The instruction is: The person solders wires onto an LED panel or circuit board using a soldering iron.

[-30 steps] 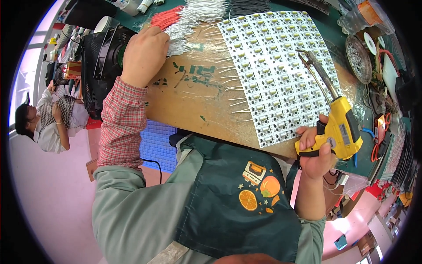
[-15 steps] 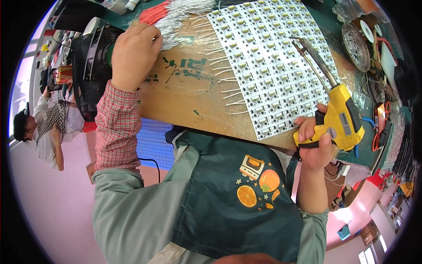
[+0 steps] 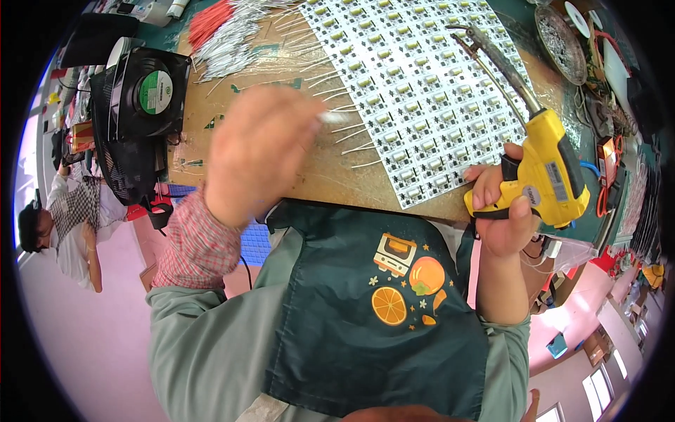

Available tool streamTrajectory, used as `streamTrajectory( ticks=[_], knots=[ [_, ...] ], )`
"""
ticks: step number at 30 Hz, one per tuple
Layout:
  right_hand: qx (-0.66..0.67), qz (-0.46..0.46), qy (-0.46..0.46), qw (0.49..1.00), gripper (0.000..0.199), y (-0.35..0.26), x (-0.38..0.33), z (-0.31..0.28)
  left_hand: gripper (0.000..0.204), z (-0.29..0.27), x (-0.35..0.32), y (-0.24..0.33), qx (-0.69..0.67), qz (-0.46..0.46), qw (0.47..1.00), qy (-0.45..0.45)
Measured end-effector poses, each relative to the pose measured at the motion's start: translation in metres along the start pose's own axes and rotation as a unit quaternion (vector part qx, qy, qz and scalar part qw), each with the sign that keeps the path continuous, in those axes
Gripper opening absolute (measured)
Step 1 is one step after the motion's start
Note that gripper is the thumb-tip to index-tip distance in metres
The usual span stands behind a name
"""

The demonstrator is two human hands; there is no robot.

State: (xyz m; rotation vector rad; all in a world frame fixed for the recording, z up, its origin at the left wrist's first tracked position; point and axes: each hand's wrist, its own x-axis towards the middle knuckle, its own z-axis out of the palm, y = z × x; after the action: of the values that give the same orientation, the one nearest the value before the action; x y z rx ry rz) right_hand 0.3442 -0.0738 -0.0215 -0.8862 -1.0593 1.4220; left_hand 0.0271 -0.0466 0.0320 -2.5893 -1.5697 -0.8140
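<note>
A: Where's the iron [image 3: 547, 151]?
B: Right grip [image 3: 500, 232] is wrapped round it, tip [image 3: 460, 29] over the board [image 3: 415, 91] on the surface [image 3: 330, 179]
A: And the left grip [image 3: 264, 151]?
B: Blurred, left of the board; can't tell its hold. I'd steady it, well clear of the tip

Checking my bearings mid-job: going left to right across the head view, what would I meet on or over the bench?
Black fan → red wires → left grip, blurred → white sheet of circuit boards → yellow soldering gun.
</note>
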Motion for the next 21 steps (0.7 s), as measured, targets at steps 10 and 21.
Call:
streamTrajectory(
  ticks=[10,21],
  knots=[
    [0.053,0.115,-0.116,0.985,0.058,-0.017,-0.059,-0.001,0.040,0.030,-0.033,0.037,-0.140,0.072,0.986,-0.063],
    [-0.206,0.176,-0.163,0.949,0.044,-0.026,-0.104,-0.034,0.040,0.032,-0.036,0.032,-0.129,0.104,0.983,-0.072]
  ],
)
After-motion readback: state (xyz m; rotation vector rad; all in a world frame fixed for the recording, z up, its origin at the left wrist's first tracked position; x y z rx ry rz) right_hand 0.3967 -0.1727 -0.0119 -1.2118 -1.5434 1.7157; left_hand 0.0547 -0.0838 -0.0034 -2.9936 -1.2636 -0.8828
